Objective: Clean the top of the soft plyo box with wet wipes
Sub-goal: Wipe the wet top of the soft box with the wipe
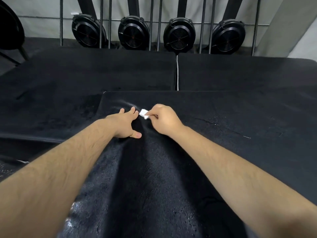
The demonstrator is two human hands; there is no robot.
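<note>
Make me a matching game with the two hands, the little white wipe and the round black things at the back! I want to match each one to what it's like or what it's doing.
Things:
1. left hand
2. right hand
3. wet wipe
4. round fan wheels

Matches:
A. white, folded small
B. four in a row by the back wall
C. pinches the wet wipe
D. rests flat on the black plyo box

Pairs: 1-D, 2-C, 3-A, 4-B

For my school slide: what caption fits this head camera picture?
Right hand pinches a white wipe; left hand rests flat on the black plyo box.
</note>
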